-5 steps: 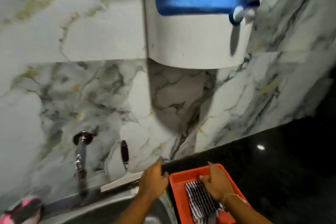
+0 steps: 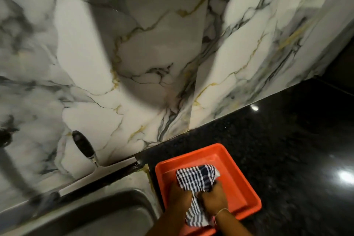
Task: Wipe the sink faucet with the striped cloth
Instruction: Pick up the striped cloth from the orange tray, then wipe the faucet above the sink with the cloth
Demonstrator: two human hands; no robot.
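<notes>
Fingers of the left hand [image 2: 180,196] curled tight around the soft blue-and-white striped cloth [image 2: 196,180]. Fingers of the right hand [image 2: 214,200] curled around the same cloth, just beside the left. Both hands knuckles-up, touching side by side, wrists and forearms coming in from the bottom edge. A thin string band round the right wrist.

One cloth, bunched up past the fingers and hanging down between the wrists. Below it, one square orange plastic tray [image 2: 243,188], sitting on the shiny black speckled counter [image 2: 287,149].

To the left of the tray, one grey metal sink [image 2: 107,214]. Above the sink, a blurry grey metal faucet [image 2: 11,168] curving down from the wall, well apart from the cloth. One window wiper with a black handle [image 2: 84,145] leaning on the white marble wall [image 2: 153,53] behind the sink.

Two hands, one cloth, one tray, one sink, one faucet.
</notes>
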